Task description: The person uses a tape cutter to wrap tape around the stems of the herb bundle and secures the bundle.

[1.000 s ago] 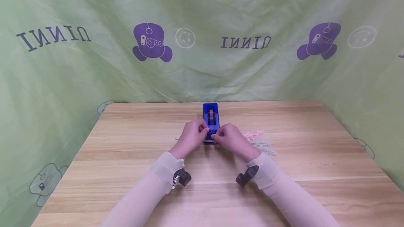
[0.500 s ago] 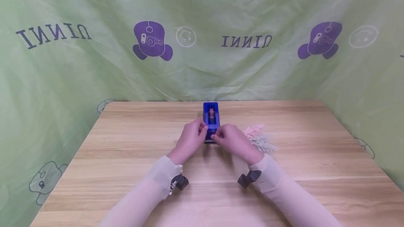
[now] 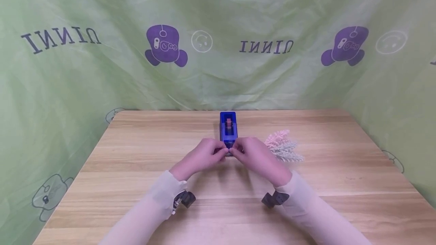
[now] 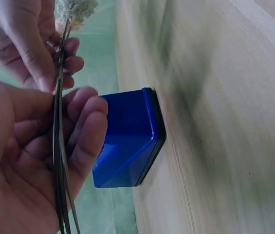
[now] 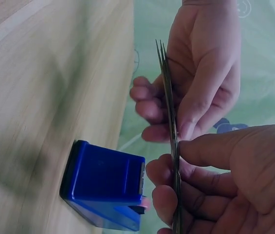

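Both hands hold a bunch of fluffy-headed flowers by its thin dark stems [image 4: 57, 146]. My left hand [image 3: 204, 156] pinches the stems between thumb and fingers, on the bare-end side. Right beside its fingertips, my right hand [image 3: 259, 158] pinches the same stems closer to the heads. A pink flower head [image 3: 277, 138] and pale grey heads [image 3: 287, 152] stick out past the right hand. Just beyond the fingertips stands a blue tape dispenser [image 5: 108, 173], with a small reddish roll [image 3: 229, 123] inside. The hands partly hide its near end in the head view.
The wooden table [image 3: 136, 184] carries the dispenser near its back edge. A green printed curtain [image 3: 218, 78] hangs behind and along both sides. Black wrist cameras [image 3: 187, 199] sit under both cuffs.
Both hands have come a little nearer the body, and their fingertips have drawn together on the stems. The flower heads have shifted slightly right and away. The dispenser stays in place.
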A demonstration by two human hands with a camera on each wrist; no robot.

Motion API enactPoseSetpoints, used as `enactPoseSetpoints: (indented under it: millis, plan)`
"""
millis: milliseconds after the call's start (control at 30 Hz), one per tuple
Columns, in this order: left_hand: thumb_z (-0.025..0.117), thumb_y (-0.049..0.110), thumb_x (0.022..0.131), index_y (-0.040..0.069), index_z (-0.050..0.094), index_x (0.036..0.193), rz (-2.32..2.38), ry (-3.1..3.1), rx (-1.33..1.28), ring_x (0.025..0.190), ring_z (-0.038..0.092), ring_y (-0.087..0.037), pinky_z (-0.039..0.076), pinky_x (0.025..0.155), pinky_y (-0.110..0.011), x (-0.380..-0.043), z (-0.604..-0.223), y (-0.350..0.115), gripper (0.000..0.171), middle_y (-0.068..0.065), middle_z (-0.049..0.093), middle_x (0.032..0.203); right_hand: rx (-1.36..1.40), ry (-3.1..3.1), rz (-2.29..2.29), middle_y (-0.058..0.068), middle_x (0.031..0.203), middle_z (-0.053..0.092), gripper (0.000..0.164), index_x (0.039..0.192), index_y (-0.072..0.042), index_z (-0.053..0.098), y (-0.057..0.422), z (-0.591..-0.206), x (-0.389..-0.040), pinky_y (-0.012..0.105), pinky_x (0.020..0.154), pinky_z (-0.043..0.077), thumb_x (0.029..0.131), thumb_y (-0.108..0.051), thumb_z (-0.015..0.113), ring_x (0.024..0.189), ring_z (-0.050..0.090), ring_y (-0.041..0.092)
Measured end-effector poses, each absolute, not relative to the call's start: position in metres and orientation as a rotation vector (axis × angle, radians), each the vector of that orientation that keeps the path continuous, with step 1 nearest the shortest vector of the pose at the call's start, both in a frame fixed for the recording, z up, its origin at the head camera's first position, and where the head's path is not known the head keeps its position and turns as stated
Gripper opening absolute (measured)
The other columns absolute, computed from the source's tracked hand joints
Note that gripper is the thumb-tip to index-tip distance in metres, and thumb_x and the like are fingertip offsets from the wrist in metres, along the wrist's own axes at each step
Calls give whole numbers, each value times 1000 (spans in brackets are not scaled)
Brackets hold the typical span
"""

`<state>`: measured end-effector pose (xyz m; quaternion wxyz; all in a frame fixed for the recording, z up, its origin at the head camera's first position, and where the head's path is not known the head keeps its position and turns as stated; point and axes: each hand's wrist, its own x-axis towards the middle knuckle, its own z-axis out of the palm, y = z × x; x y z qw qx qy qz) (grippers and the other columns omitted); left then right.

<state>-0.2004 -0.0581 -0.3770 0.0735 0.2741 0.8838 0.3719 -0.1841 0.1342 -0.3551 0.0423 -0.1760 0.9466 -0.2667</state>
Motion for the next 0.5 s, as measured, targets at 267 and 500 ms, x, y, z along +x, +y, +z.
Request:
enactPoseSetpoints:
  millis: [267, 500]
  plan:
    - [64, 13, 103, -2, 77, 100, 1158, 2538, 867, 68, 61, -5, 53, 63, -21, -197, -375, -64, 20, -6, 74, 80, -578, 2876, -836, 4, 80, 72, 13, 95, -8, 75, 139, -355, -177, 25, 58, 48, 101, -17, 68, 63, 55, 10]
    - [64, 16, 104, 0, 77, 101, 1179, 2524, 876, 67, 61, -5, 53, 62, -21, -195, -374, -64, 20, -5, 74, 80, -596, 2894, -782, -2, 72, 66, 16, 100, -8, 78, 141, -352, -171, 25, 57, 46, 102, -19, 67, 60, 52, 10]
